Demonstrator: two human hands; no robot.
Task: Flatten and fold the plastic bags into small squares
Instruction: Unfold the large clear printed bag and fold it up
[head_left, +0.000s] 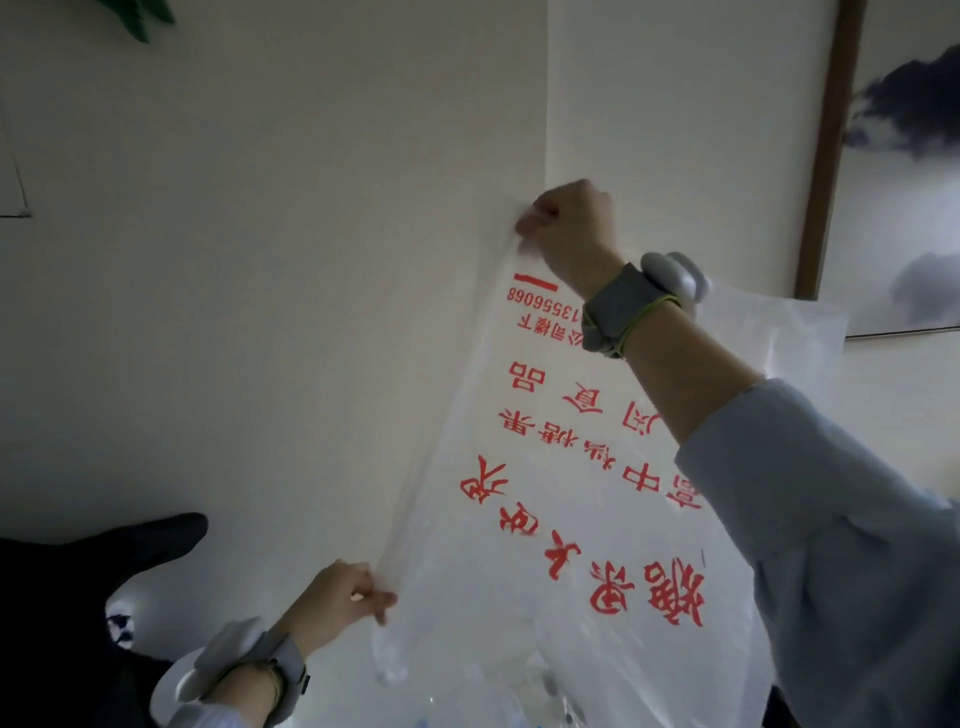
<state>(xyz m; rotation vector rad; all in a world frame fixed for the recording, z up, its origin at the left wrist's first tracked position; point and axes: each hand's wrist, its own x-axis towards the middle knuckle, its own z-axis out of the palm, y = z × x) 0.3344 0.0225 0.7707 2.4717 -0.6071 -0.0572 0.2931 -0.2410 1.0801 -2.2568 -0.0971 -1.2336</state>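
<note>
Right hand (569, 231) is up at about 1 o'clock from the middle of the view, fingers curled tight, pinching one corner of the bag (561, 519) between thumb and fingers. Left hand (340, 597) sits low at about 7 o'clock, also curled, pinching the bag's edge at its other end. Between the two hands that edge runs taut and nearly straight, from 1 o'clock down to 7 o'clock.

The bag is clear plastic, held up in the air and spread mostly flat, with the rest of it hanging off toward 4 and 5 o'clock, partly behind the right forearm. Red print (597, 467) covers its face, characters and a row of digits, reading upside down from this view. More crumpled clear plastic (467, 691) bunches at 6 o'clock, below the bag; whether it is part of the same bag I cannot tell.

Each wrist carries a grey band (621, 306) with a pale rounded unit on it. The right arm wears a light blue sleeve (831, 545). A dark shape (78, 571) lies at 8 o'clock. A framed picture (904, 156) with dark cloud-like forms fills the 2 o'clock corner, and a bit of green leaf (140, 15) shows at 11 o'clock.
</note>
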